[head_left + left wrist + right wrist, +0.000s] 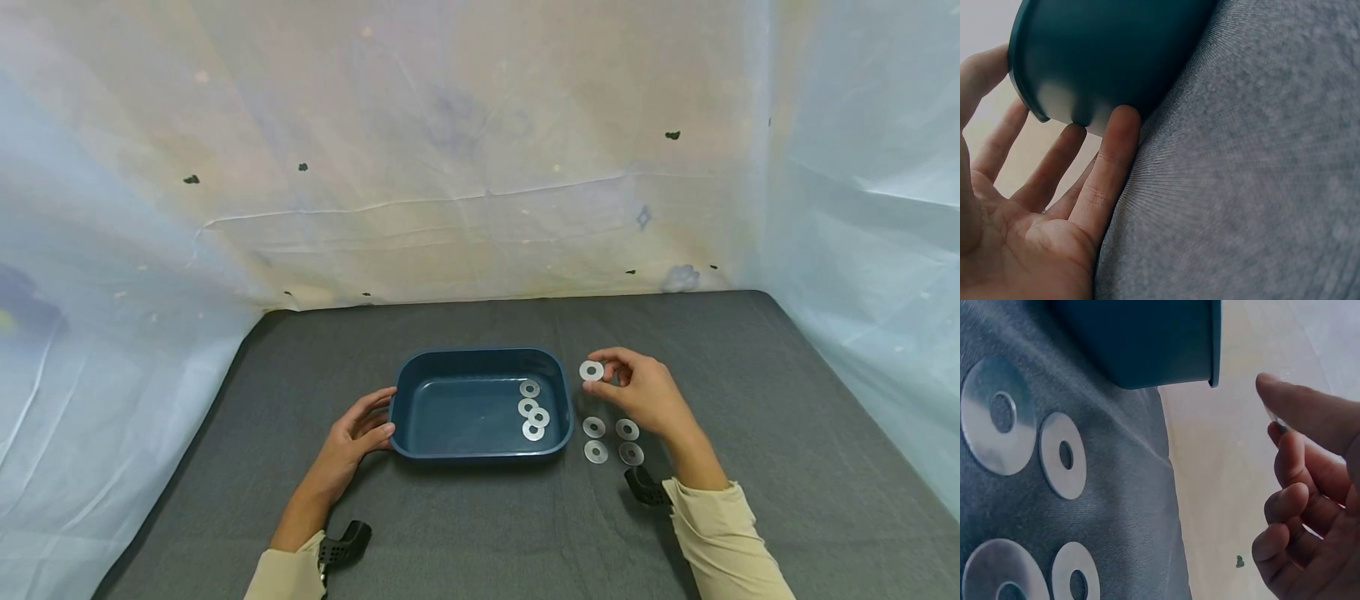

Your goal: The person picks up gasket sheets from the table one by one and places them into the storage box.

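Note:
My right hand [637,387] pinches a flat metal washer [591,371] between thumb and fingers, just right of the blue plastic bin [450,457]. In the right wrist view only a thin edge of that washer shows behind the thumb. Inside the bin, several washers [529,389] lie in a loose, partly overlapping row near its right wall. My left hand [356,429] rests its fairly straight fingers against the bin's left end. The left wrist view shows these fingertips [1124,119] touching the outer wall.
Several more washers [632,453] lie flat on the grey cloth [480,533] to the right of the bin, below my right hand. Pale sheeting [465,250] hangs behind the table and along both sides. A black wrist mount [647,487] sits at each sleeve.

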A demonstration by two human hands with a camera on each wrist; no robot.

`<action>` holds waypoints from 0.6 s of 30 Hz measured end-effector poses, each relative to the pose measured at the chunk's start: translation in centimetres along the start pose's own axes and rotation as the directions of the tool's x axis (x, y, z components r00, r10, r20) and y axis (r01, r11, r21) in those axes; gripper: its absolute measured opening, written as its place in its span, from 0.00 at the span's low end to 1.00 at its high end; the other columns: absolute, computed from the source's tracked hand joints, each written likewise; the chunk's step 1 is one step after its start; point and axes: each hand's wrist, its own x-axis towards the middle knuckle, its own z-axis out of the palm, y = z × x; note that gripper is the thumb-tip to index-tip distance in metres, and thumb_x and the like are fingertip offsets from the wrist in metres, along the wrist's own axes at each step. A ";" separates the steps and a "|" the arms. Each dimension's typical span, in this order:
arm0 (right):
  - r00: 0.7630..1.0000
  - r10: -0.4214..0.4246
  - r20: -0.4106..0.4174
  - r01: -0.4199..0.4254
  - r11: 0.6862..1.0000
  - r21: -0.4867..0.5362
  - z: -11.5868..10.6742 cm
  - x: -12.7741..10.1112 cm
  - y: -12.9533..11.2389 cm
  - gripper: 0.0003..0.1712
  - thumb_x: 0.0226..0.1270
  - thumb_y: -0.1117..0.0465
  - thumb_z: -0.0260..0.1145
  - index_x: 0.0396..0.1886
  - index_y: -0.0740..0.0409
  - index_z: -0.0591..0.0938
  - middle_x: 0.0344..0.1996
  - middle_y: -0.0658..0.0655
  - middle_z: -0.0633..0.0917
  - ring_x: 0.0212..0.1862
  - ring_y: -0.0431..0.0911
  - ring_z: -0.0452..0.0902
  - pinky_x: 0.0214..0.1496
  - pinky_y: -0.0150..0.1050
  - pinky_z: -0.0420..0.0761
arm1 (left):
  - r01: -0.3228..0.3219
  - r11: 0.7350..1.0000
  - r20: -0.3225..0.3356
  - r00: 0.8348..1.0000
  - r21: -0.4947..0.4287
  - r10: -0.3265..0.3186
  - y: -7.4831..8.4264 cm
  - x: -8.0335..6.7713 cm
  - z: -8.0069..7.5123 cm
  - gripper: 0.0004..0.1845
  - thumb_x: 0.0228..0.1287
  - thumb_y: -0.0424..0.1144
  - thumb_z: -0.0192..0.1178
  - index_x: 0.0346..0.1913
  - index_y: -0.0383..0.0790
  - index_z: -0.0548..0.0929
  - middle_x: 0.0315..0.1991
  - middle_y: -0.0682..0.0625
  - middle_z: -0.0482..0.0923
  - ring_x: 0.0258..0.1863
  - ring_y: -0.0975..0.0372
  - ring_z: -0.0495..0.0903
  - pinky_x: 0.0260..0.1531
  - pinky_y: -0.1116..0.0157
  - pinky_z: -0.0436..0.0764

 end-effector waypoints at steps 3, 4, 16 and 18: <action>1.000 -0.011 -0.010 0.012 1.000 0.013 -0.1 -0.1 -0.2 0.21 0.62 0.54 0.74 0.54 0.52 0.83 0.31 0.51 0.78 0.27 0.42 0.66 0.30 0.34 0.65 | 0.005 1.000 -0.003 1.000 0.004 -0.005 0.0 0.0 0.0 0.29 0.73 0.34 0.56 0.74 0.39 0.63 0.68 0.39 0.65 0.58 0.67 0.79 0.46 0.65 0.85; 1.000 -0.014 -0.013 0.014 1.000 0.017 -0.1 -0.1 -0.2 0.21 0.62 0.53 0.74 0.54 0.52 0.83 0.31 0.51 0.78 0.28 0.42 0.66 0.30 0.34 0.65 | 0.006 1.000 -0.004 1.000 0.005 -0.006 0.0 0.0 0.0 0.29 0.73 0.34 0.56 0.74 0.39 0.63 0.68 0.39 0.65 0.57 0.67 0.79 0.46 0.65 0.85; 0.999 -0.027 -0.026 0.028 0.999 0.047 0.1 -0.1 -0.6 0.21 0.62 0.52 0.74 0.54 0.49 0.82 0.32 0.50 0.78 0.30 0.43 0.69 0.32 0.33 0.68 | 0.005 1.000 -0.005 1.000 0.010 -0.005 -0.1 0.0 0.0 0.29 0.74 0.34 0.56 0.74 0.39 0.63 0.68 0.38 0.65 0.57 0.67 0.79 0.46 0.65 0.85; 0.999 -0.025 -0.024 0.026 0.998 0.051 0.3 -0.1 -0.7 0.21 0.62 0.53 0.74 0.54 0.50 0.82 0.32 0.50 0.78 0.31 0.43 0.69 0.32 0.33 0.69 | 0.002 1.000 -0.004 1.000 0.010 -0.002 -0.1 0.0 0.0 0.29 0.74 0.34 0.56 0.74 0.39 0.63 0.68 0.38 0.65 0.57 0.68 0.79 0.46 0.65 0.85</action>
